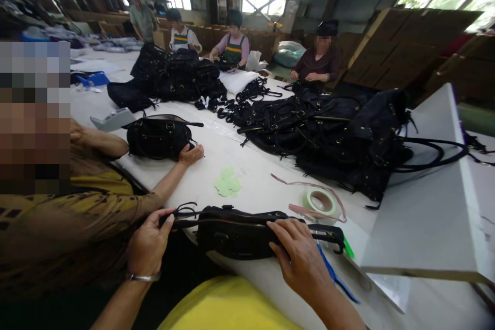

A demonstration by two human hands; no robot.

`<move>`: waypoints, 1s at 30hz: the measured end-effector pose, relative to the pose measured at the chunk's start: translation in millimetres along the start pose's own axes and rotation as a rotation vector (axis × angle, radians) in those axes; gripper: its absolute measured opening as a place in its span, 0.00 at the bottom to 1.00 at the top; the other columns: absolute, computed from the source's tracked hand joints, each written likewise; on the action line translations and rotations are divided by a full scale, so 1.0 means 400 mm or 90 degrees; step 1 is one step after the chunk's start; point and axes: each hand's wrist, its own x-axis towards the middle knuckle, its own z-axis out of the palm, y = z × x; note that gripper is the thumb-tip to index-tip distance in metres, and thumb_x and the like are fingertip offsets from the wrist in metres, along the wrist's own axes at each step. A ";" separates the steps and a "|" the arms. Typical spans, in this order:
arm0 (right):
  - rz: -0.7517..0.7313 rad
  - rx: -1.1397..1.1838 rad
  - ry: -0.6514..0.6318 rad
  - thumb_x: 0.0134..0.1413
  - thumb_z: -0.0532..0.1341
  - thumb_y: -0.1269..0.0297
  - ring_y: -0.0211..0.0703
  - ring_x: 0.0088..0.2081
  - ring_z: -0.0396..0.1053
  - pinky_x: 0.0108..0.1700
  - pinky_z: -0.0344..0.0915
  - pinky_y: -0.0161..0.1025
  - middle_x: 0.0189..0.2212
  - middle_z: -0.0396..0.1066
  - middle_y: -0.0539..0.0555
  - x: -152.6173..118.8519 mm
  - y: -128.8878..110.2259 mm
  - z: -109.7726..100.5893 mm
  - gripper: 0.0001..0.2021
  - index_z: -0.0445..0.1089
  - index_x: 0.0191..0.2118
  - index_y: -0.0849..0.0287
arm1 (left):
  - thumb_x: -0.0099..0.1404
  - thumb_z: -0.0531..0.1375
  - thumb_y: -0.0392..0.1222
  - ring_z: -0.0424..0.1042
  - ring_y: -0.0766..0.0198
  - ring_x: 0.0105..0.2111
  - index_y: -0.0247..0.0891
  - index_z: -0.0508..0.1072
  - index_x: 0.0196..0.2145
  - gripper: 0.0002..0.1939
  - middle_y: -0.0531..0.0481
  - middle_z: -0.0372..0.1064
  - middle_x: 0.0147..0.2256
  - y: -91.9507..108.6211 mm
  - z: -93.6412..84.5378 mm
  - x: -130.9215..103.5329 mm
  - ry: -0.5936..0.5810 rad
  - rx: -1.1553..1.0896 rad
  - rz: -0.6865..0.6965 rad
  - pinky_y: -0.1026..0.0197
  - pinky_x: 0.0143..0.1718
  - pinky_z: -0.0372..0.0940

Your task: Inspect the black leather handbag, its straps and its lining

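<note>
From the head camera, I see my black bag (240,237) lying long-ways at the near edge of the white desk (255,170), right in front of me. My two hands are apart. My left hand (149,242) pinches the strap (185,223) at the bag's left end. My right hand (299,247) lies on the bag's right part, its fingers and thumb a bit apart and touching it.

Close on the right are a blue tool (336,276) and a bright green thing (348,247). Past the bag sits a roll of pale green tape (320,201), with a pink strip (328,188) looped about it. Some light green bits (227,183) lie left of the roll.

A big white board (425,206) stands up at a slant and blocks the right side. A large heap of black bags (309,124) fills the desk beyond the tape. On my left, a co-worker's arm (168,183) reaches in near my left hand, to another black bag (157,136). More people work across the desk.
</note>
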 end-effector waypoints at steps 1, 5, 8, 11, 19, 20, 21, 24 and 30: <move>-0.004 0.012 0.001 0.62 0.54 0.75 0.55 0.45 0.64 0.45 0.65 0.56 0.44 0.69 0.60 0.007 -0.002 0.000 0.14 0.64 0.53 0.60 | 0.60 0.53 0.62 0.74 0.57 0.30 0.50 0.74 0.46 0.23 0.56 0.77 0.30 0.005 -0.004 -0.005 -0.011 -0.002 -0.015 0.60 0.30 0.62; -0.031 0.040 -0.013 0.65 0.50 0.73 0.51 0.38 0.68 0.38 0.68 0.51 0.37 0.71 0.58 0.011 -0.008 -0.001 0.10 0.67 0.45 0.59 | 0.63 0.52 0.60 0.74 0.57 0.31 0.51 0.73 0.48 0.21 0.56 0.76 0.30 0.015 -0.012 -0.021 -0.023 0.009 -0.039 0.60 0.30 0.59; -0.028 0.030 -0.009 0.66 0.47 0.73 0.49 0.39 0.74 0.39 0.73 0.45 0.40 0.75 0.59 -0.002 0.001 0.027 0.13 0.67 0.48 0.60 | 0.64 0.52 0.59 0.75 0.56 0.33 0.49 0.72 0.48 0.21 0.56 0.76 0.30 0.017 -0.013 -0.031 -0.042 -0.015 -0.043 0.60 0.30 0.59; -0.003 0.006 -0.045 0.65 0.46 0.73 0.48 0.36 0.78 0.34 0.76 0.40 0.37 0.78 0.58 -0.004 0.028 0.069 0.16 0.68 0.49 0.60 | 0.67 0.51 0.55 0.74 0.58 0.32 0.47 0.72 0.47 0.18 0.55 0.75 0.28 0.024 -0.013 -0.039 -0.050 -0.007 -0.034 0.61 0.31 0.59; -0.048 -0.055 -0.159 0.49 0.62 0.69 0.58 0.57 0.67 0.50 0.75 0.48 0.62 0.60 0.66 0.001 0.108 0.144 0.46 0.38 0.71 0.61 | 0.67 0.53 0.46 0.73 0.56 0.45 0.41 0.72 0.50 0.17 0.47 0.75 0.44 0.030 -0.023 -0.040 -0.030 -0.027 0.055 0.56 0.47 0.66; -0.063 -0.056 -0.163 0.46 0.63 0.71 0.59 0.59 0.64 0.53 0.74 0.49 0.64 0.55 0.68 -0.001 0.114 0.151 0.52 0.30 0.71 0.61 | 0.67 0.53 0.47 0.73 0.56 0.46 0.39 0.71 0.51 0.18 0.45 0.73 0.45 0.028 -0.024 -0.040 -0.013 -0.037 0.089 0.55 0.50 0.67; -0.073 -0.057 -0.170 0.43 0.64 0.73 0.60 0.60 0.62 0.54 0.73 0.50 0.65 0.53 0.69 -0.002 0.116 0.154 0.56 0.24 0.71 0.60 | 0.67 0.53 0.48 0.72 0.55 0.47 0.36 0.71 0.52 0.20 0.43 0.72 0.46 0.030 -0.026 -0.042 0.016 -0.039 0.136 0.53 0.51 0.67; -0.050 -0.070 -0.181 0.39 0.67 0.74 0.64 0.61 0.61 0.57 0.69 0.58 0.64 0.55 0.71 0.003 0.092 0.142 0.62 0.19 0.70 0.59 | 0.67 0.54 0.46 0.68 0.50 0.51 0.36 0.69 0.55 0.21 0.39 0.65 0.51 0.064 -0.041 -0.071 0.128 0.005 0.317 0.45 0.54 0.66; 0.077 -0.043 -0.268 0.38 0.72 0.73 0.66 0.64 0.54 0.64 0.57 0.63 0.66 0.53 0.68 0.051 -0.016 0.063 0.60 0.33 0.71 0.64 | 0.69 0.50 0.29 0.68 0.59 0.47 0.39 0.70 0.51 0.17 0.44 0.69 0.44 0.215 -0.042 -0.178 -0.028 -0.047 0.649 0.54 0.50 0.67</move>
